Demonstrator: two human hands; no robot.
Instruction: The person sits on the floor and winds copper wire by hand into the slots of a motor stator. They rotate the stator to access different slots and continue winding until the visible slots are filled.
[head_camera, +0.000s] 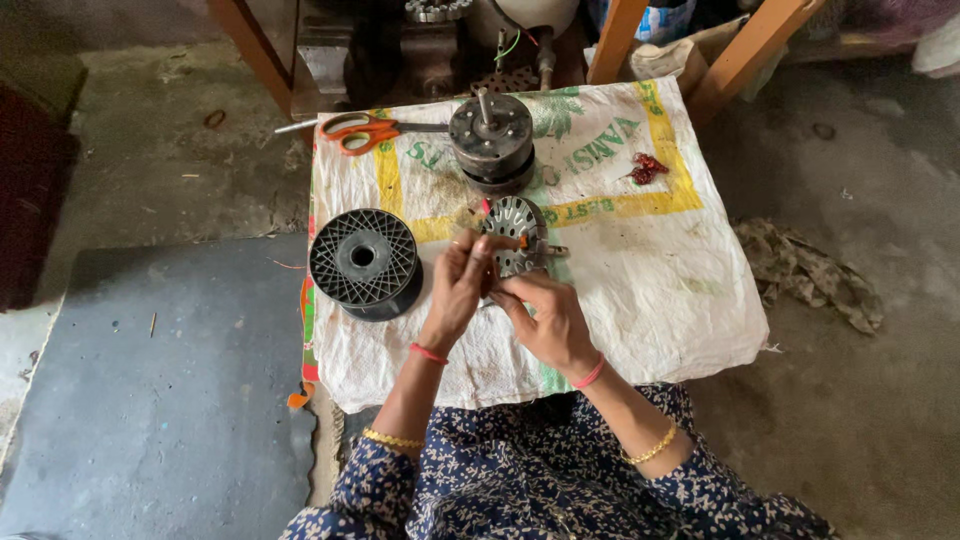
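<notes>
Holding the stator (514, 232) up over the middle of the sack (650, 280), we seem to be partway through fitting small pieces into its slots. Our left hand (460, 285) has its fingertips pressed together, pinching something small at the disc's left rim; an orange sliver shows near there, but what it is we cannot tell. Our right hand (545, 320) is curled under the lower edge, gripping and steadying the disc.

As we judge it, the next move calls for a fine push of the pinched piece into a slot while the right hand keeps the disc from turning; our own fingers hide the slot, so we work partly by feel.

Around us: a black spool (363, 260) lies just left of the hands, near enough for a wrist to brush. A round motor (491, 140) with its shaft upright stands beyond the stator, and scissors (360, 130) with orange handles lie to its left. A red scrap (646, 168) sits well apart on the right. A rag (810, 275) lies on the floor.
</notes>
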